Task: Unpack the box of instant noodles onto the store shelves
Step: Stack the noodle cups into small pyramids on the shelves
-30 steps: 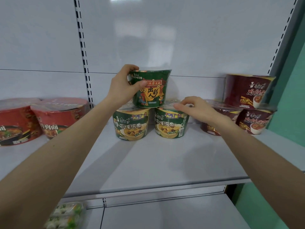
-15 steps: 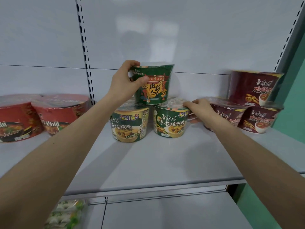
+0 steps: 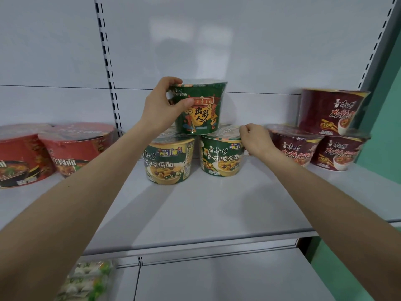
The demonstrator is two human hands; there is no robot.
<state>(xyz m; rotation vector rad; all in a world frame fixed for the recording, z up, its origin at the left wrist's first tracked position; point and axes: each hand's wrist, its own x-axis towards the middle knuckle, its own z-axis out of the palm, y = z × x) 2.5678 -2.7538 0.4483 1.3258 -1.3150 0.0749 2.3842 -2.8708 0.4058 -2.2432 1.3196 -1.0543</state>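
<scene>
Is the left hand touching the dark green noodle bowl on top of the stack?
Touching. Head view: the left hand holds the dark green noodle bowl, thumb across its front, fingers over its rim.

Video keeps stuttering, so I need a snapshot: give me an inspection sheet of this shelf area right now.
Surface: grey metal shelf, bowls along the back.
Job's things: dark green noodle bowl sits atop left green-and-yellow noodle bowl and right green-and-yellow noodle bowl.
Clutter: red noodle bowls left; maroon noodle bowls stacked right; wrapped packets below.
Grippers: left hand grips dark green noodle bowl; right hand pinches right green-and-yellow noodle bowl's rim.
Cables: nothing seen.
Surroundings: white slotted back panel; teal wall right.
</scene>
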